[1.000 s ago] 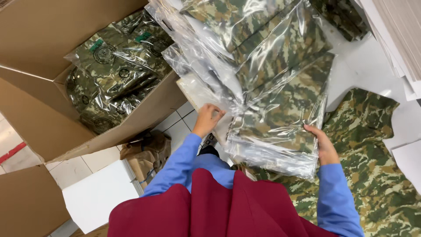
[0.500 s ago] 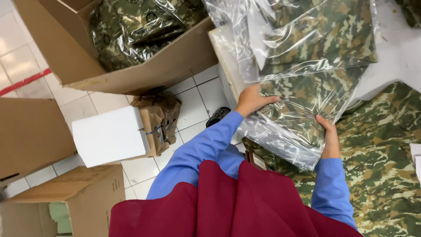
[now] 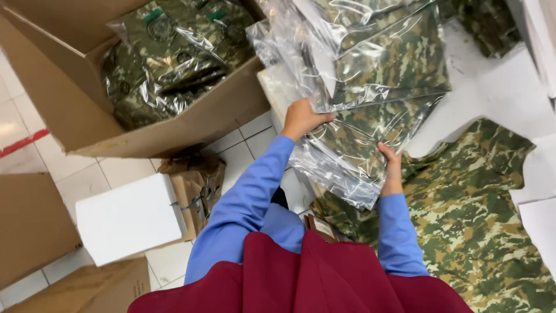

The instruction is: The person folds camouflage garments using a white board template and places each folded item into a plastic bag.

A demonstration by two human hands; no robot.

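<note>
Both my hands hold a stack of clear plastic bags with folded camouflage garments (image 3: pixel 376 87) inside. My left hand (image 3: pixel 302 117) grips the stack's left edge from beneath, fingers curled over the plastic. My right hand (image 3: pixel 392 168) grips the lower edge of the bottom bag (image 3: pixel 353 150). The stack rests partly on a white table (image 3: pixel 492 93). I wear blue sleeves and a dark red apron.
A large open cardboard box (image 3: pixel 191 124) on the left holds more bagged camouflage garments (image 3: pixel 168 58). Loose camouflage fabric (image 3: pixel 463 214) lies on the table at right. A white box (image 3: pixel 127 217), a crumpled brown bag (image 3: pixel 197 185) and flat cartons sit on the tiled floor.
The view has swung so the open box and floor sit further right and lower. My hands keep their grip on the bagged stack, which has shifted slightly toward the box.
</note>
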